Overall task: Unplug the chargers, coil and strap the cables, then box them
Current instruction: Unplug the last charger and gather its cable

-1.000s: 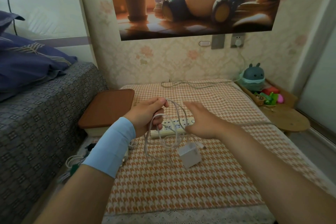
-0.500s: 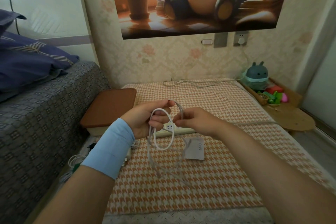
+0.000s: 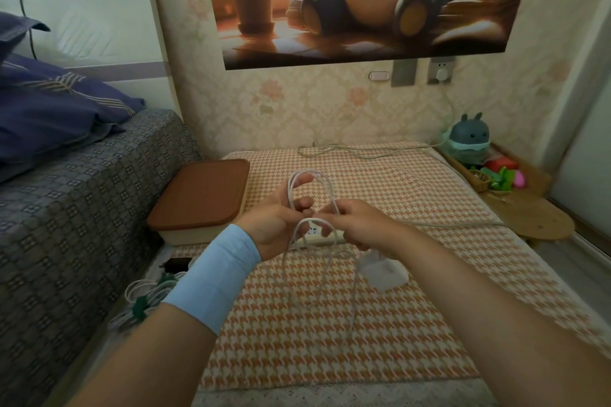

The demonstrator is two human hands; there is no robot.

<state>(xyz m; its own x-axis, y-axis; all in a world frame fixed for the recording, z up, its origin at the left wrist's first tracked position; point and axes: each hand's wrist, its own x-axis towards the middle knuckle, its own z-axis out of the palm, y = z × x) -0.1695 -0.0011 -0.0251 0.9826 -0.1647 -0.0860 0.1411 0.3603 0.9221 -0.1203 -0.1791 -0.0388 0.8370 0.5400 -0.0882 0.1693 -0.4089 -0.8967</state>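
Left hand and right hand, close together above the checked tabletop, both pinch loops of the white cable, its charger block dangling beneath the right hand.

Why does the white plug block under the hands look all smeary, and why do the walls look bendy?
In the head view, the white charger block and its hanging cable are smeared by motion blur while both hands work the loops; the left hand and right hand are a little soft too. The wide-angle lens bends the headboard and poster edges. Light is soft and dim, with no glare.
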